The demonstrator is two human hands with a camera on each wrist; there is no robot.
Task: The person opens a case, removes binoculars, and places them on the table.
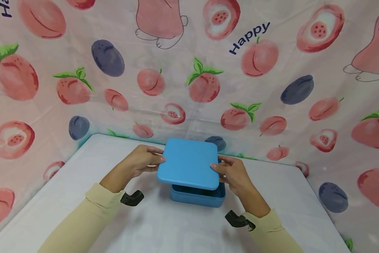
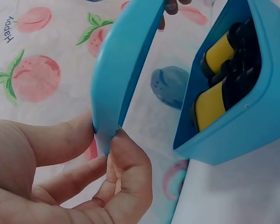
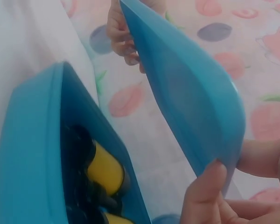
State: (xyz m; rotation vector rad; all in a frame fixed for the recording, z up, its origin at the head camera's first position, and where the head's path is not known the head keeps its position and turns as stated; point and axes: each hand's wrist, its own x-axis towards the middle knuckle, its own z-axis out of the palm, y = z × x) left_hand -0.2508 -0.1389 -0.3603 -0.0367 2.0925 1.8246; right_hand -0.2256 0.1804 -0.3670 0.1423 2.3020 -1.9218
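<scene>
A square blue lid (image 1: 189,163) is held above a blue box (image 1: 197,199), apart from its rim. My left hand (image 1: 141,161) pinches the lid's left edge, thumb on top and fingers beneath. At the opposite edge my right hand (image 1: 235,173) grips it the same way. The left wrist view shows yellow-and-black binoculars (image 2: 211,107) lying inside the open box. Part of the binoculars (image 3: 105,170) also shows in the right wrist view; the box wall hides the remainder. From the head view the lid covers most of the box's opening.
The box stands on a white table (image 1: 145,225) near its back edge. Behind it hangs a pale pink cloth (image 1: 183,137) printed with peaches and plums. A black wrist device (image 1: 132,198) sits at the left cuff, and another black device (image 1: 240,220) at the right.
</scene>
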